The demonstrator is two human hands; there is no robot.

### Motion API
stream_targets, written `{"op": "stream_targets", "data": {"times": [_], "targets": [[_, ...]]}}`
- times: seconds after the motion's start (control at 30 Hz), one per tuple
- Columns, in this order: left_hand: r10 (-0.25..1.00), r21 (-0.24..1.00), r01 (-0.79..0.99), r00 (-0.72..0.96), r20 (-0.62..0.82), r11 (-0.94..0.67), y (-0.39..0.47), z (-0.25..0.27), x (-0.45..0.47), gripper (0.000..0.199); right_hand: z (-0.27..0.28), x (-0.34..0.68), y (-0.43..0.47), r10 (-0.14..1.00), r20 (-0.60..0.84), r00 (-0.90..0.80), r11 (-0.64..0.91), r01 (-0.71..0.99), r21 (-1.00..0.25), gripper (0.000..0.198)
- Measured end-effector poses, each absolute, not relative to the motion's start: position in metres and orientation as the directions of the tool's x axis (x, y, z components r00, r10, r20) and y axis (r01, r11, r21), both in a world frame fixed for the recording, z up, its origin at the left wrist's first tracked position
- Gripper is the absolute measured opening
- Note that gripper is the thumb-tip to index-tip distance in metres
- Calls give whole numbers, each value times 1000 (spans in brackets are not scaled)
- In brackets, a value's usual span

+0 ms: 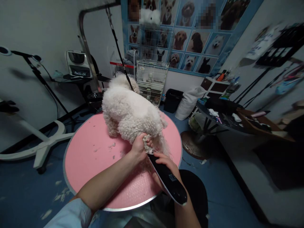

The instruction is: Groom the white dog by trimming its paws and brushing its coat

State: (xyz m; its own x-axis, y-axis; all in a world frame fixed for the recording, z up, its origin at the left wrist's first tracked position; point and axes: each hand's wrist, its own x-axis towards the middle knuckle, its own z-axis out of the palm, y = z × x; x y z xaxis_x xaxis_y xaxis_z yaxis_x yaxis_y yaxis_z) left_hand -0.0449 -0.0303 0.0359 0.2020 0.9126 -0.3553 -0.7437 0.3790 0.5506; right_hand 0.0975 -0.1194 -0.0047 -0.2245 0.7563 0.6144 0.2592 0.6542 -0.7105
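A curly white dog (133, 107) stands on a round pink grooming table (95, 171), its rear toward me. Its back looks clipped short, while the sides and legs are still curly. My left hand (140, 146) is closed around one of its hind paws (147, 145), lifted off the table. In my right hand (167, 164) is a black and white hair clipper (169, 180), its blade end right at the held paw. Whether the blade touches the fur I cannot tell. A black leash (120, 55) runs up from the dog's neck.
A metal grooming arm (86, 41) rises behind the table. Tufts of cut fur (111, 145) lie on the pink top. To the right stands a dark side table (223, 120) with tools. Wire cages (152, 76), a black bin (173, 99) and a white sack (190, 103) are at the back.
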Motion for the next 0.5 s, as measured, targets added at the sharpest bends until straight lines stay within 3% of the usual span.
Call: {"op": "stream_targets", "data": {"times": [0.1,0.3,0.5], "targets": [[894,535,-736,220,-390,415,-30,36,-46,28,-3,103,-121,799,498,-337,573,175,-801,39],[856,461,-733,338,-391,500,-29,39,-53,27,-7,99,-117,837,546,-26,546,-14,-838,30],[811,293,-774,444,-380,561,-36,45,-68,22,9,100,-117,884,449,-131,419,-204,-885,38]]}}
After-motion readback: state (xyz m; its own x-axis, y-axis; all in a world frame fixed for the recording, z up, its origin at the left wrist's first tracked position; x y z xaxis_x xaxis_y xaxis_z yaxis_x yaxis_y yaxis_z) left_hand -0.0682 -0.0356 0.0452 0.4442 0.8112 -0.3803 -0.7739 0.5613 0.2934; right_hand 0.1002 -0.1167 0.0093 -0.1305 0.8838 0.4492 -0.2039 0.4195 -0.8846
